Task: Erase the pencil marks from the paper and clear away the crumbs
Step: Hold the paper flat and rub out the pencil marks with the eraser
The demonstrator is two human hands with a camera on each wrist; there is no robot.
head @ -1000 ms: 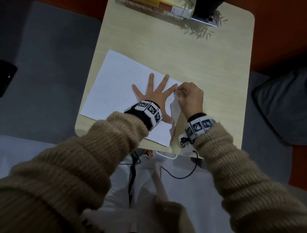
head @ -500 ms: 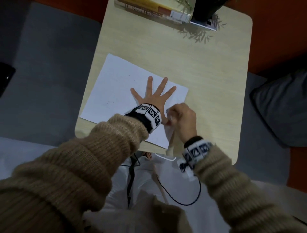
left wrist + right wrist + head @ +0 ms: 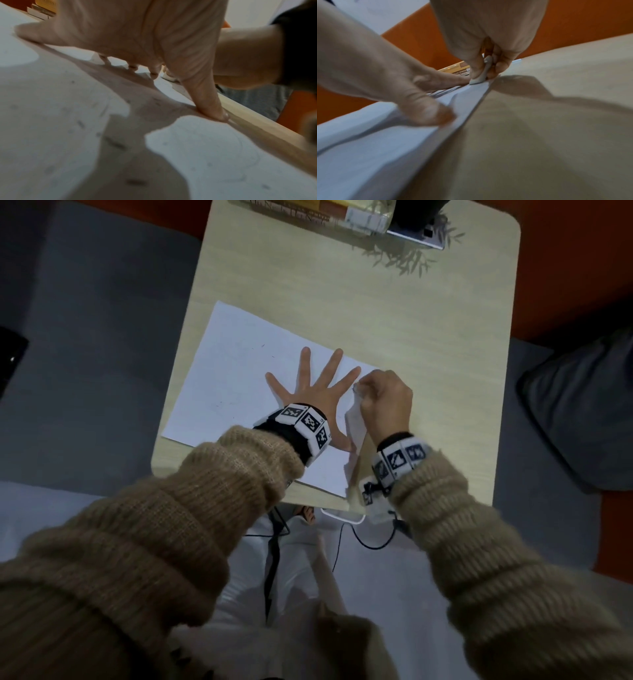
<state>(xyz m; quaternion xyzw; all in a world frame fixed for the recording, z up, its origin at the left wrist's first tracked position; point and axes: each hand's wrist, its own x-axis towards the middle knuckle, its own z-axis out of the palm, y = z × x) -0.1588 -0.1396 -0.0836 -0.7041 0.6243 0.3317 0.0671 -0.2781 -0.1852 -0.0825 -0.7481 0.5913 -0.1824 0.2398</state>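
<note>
A white sheet of paper [image 3: 236, 378] lies on the light wooden table [image 3: 411, 320]. My left hand [image 3: 318, 392] presses flat on it with fingers spread wide. Faint pencil lines and dark eraser crumbs [image 3: 115, 143] dot the paper [image 3: 51, 108] near my palm. My right hand [image 3: 383, 402] pinches a small white eraser [image 3: 479, 77] between thumb and fingers, its tip on the paper's right edge [image 3: 471, 94] beside my left index finger. That edge of the sheet is lifted and creased under the right hand.
Books [image 3: 308, 213] and a dark object [image 3: 418, 220] sit at the table's far edge. Grey cushions [image 3: 582, 412] and orange upholstery [image 3: 565, 268] surround the table. A black cable [image 3: 359, 539] hangs below the near edge.
My right hand with the eraser pulled back toward me along the paper's right edge, then pushed forward again to the far corner. The left hand stayed pressed flat.
</note>
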